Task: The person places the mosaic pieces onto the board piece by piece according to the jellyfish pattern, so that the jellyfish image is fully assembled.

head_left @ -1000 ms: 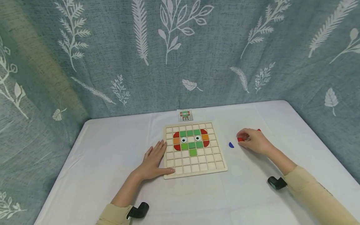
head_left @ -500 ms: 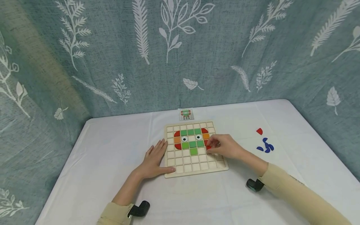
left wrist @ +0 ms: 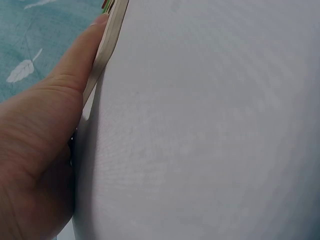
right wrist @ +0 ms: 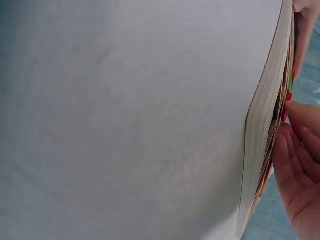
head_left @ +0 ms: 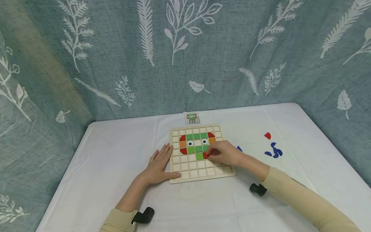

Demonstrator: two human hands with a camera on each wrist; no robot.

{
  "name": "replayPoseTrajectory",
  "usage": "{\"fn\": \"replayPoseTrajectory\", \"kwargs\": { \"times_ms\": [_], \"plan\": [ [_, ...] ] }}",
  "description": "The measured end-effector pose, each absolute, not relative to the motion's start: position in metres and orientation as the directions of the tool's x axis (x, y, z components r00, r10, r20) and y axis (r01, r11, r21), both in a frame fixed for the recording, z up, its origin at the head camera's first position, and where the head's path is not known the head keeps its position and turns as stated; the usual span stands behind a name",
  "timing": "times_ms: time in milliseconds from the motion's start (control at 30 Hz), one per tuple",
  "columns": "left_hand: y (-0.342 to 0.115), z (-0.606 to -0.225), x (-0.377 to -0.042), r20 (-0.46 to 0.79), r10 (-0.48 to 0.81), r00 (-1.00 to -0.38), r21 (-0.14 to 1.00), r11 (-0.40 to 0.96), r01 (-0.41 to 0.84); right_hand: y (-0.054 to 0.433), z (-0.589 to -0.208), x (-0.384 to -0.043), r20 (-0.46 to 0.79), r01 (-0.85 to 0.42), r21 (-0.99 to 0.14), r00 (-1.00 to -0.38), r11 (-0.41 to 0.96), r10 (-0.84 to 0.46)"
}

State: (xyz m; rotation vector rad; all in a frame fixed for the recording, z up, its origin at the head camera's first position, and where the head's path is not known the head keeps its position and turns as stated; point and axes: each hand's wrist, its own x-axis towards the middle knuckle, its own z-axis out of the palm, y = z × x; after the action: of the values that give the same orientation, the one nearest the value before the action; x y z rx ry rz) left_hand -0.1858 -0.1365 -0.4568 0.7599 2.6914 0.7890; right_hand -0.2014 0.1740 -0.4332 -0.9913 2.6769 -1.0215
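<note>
In the head view, my right hand [head_left: 226, 153] pinches a small red tile [head_left: 206, 155] between thumb and fingertips, right over the square beside the lowest green tile [head_left: 199, 156]. The fingers hide part of its shape. My left hand [head_left: 157, 166] lies spread along the left edge of the wooden grid board [head_left: 192, 166], its thumb [left wrist: 80, 55] over the near left corner. On the board, green, red and orange tiles and two eye tiles [head_left: 190, 143] form a face-like pattern. The right wrist view shows the fingertips and the red tile [right wrist: 285, 115] at the board's surface.
Right of the board lie several blue half-round tiles [head_left: 275, 150] and one red rounded wedge tile [head_left: 267, 136]. Another blue tile [head_left: 239, 148] sits nearer, partly behind my right hand. A small picture card [head_left: 191, 118] lies beyond the board, before the patterned curtain [head_left: 220, 80].
My right hand has picked up the red tile from the table at right, carried it left over the board, and lowered it beside the lowest green tile. My left hand stays in place.
</note>
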Motion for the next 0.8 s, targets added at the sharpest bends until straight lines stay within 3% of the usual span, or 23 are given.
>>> {"fn": "replayPoseTrajectory", "kwargs": {
  "times_ms": [500, 800],
  "plan": [
    [-0.1364, -0.4578, -0.1851, -0.073, 0.542, -0.837, 0.554, 0.721, 0.418, 0.1654, -0.4303, -0.2029, 0.117, -0.599, -0.547, -0.747, 0.585, -0.655],
    [-0.1363, -0.4587, -0.1851, -0.071, 0.538, -0.84, 0.554, 0.722, 0.415, 0.1708, -0.4286, -0.1989, 0.078, -0.513, -0.632, -0.787, 0.581, -0.611]
  ]
}}
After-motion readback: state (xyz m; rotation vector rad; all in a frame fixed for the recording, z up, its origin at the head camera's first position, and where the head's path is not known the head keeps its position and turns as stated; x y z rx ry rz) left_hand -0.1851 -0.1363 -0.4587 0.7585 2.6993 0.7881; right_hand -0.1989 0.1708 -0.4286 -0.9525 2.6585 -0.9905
